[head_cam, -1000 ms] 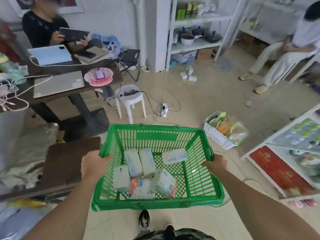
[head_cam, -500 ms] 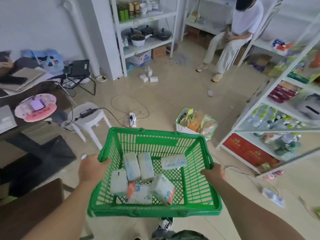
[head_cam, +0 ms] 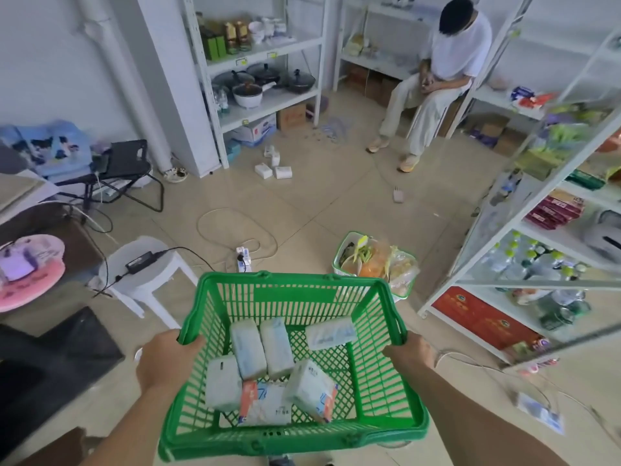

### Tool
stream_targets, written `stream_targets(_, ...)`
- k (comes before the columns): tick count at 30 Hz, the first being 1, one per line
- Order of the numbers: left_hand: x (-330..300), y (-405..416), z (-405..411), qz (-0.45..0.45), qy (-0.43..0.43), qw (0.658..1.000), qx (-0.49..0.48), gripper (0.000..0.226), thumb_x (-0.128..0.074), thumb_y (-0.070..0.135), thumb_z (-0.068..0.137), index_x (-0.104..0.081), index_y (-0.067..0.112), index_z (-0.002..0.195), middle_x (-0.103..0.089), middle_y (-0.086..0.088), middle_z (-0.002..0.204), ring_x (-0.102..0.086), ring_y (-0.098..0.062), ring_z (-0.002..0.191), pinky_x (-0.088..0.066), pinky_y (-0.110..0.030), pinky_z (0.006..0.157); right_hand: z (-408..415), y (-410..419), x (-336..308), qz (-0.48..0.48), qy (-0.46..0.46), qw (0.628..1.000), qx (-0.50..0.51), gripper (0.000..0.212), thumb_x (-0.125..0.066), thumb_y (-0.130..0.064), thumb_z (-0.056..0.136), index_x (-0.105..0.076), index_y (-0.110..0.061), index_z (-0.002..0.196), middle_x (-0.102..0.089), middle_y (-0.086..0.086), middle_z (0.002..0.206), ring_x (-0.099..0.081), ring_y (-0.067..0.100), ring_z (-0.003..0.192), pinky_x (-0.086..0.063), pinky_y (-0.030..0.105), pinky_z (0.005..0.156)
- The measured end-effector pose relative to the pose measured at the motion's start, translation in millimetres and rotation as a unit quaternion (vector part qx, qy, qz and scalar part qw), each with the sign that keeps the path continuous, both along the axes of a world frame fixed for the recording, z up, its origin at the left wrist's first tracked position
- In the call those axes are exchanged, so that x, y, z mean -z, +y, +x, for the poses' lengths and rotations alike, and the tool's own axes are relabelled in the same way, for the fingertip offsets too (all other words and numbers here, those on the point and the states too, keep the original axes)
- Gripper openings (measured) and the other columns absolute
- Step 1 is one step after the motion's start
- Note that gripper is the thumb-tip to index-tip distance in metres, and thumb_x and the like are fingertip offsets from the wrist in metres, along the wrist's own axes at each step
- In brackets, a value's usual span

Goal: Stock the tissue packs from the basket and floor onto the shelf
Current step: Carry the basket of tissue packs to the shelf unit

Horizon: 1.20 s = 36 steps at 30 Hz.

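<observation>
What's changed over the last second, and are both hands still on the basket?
The view has swung right: the desk slid out left, the right shelf came in. Left hand and right hand keep their grip on the green basket; its tissue packs lie unchanged.

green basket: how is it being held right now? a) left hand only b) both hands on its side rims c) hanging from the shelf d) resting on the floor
b: the left hand and right hand each grip a side rim of the green basket, holding it above the floor.

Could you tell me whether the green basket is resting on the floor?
No, both hands, left hand and right hand, hold the green basket up by its side rims.
</observation>
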<state>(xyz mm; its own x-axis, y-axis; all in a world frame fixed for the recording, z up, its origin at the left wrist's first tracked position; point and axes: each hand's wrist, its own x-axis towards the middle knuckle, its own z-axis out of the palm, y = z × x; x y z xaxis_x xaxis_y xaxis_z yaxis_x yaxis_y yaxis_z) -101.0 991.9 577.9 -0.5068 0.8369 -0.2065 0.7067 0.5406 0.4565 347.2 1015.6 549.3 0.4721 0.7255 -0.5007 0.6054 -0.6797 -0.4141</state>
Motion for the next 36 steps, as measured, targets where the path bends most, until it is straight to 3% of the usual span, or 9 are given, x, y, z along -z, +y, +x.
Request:
stream_targets(3,6,32,-6,0.004,-0.014,1.0,0.009,0.052,-0.081,0.043,0.083,-0.057,0.011,0.051,-0.059,-0.005,0.046,-0.06,-0.028,0.05,-0.052,-0.034,0.056,-6,28,0,0.003,0.007,1.0,0.008,0.02,-0.077,-0.018,0.081,-0.066,-0.011,0.097,-0.072,0.012,0.086,-0.063,0.021,0.067,-0.044,0.025,0.051)
stream_targets(9,8,97,0,0.007,-0.047,0.999,0.018,0.049,-0.08,0.043,0.086,-0.057,0.012,0.055,-0.059,-0.004,0.047,-0.06,-0.026,0.046,-0.043,-0.026,0.049,0,77,0,0.005,0.012,1.0,0.024,0.018,-0.08,-0.016,0.081,-0.067,-0.008,0.092,-0.062,0.009,0.073,-0.057,0.021,0.061,-0.042,0.026,0.051)
stream_targets(17,4,191,22,-0.035,-0.03,0.998,0.033,0.039,-0.077,0.043,0.087,-0.066,0.014,0.062,-0.065,-0.004,0.055,-0.065,-0.025,0.056,-0.047,-0.027,0.053,22,162,23,-0.003,0.036,0.998,0.045,0.022,-0.082,-0.015,0.079,-0.071,-0.003,0.095,-0.061,0.012,0.073,-0.056,0.025,0.061,-0.046,0.029,0.055)
stream_targets(20,5,220,27,-0.032,-0.02,0.999,0.036,0.045,-0.078,0.04,0.087,-0.059,0.014,0.056,-0.061,-0.004,0.051,-0.061,-0.024,0.049,-0.04,-0.024,0.048,27,199,28,-0.004,0.046,0.998,0.049,0.022,-0.084,-0.014,0.078,-0.072,-0.004,0.093,-0.064,0.014,0.074,-0.059,0.026,0.064,-0.055,0.036,0.062)
stream_targets(25,4,264,21,-0.037,-0.003,0.999,0.014,0.052,-0.079,0.04,0.087,-0.049,0.018,0.051,-0.054,-0.001,0.046,-0.055,-0.021,0.045,-0.032,-0.022,0.046,18,265,24,-0.007,0.053,0.998,0.046,0.02,-0.084,-0.015,0.077,-0.072,-0.007,0.091,-0.064,0.012,0.072,-0.06,0.027,0.064,-0.053,0.034,0.06)
stream_targets(29,11,313,9,-0.046,-0.006,0.999,-0.004,0.046,-0.078,0.046,0.087,-0.058,0.016,0.057,-0.062,-0.004,0.052,-0.06,-0.023,0.05,-0.037,-0.023,0.047,8,316,23,-0.018,0.05,0.998,0.03,0.02,-0.082,-0.018,0.078,-0.071,-0.011,0.093,-0.063,0.008,0.07,-0.057,0.022,0.058,-0.042,0.025,0.05)
stream_targets(36,13,408,-2,-0.04,-0.025,0.999,0.003,0.044,-0.075,0.042,0.086,-0.056,0.015,0.057,-0.062,-0.005,0.055,-0.061,-0.028,0.055,-0.045,-0.03,0.052,-9,399,12,0.007,0.025,0.998,0.057,0.014,-0.076,-0.019,0.078,-0.068,-0.017,0.089,-0.068,0.007,0.073,-0.066,0.027,0.069,-0.044,0.027,0.056)
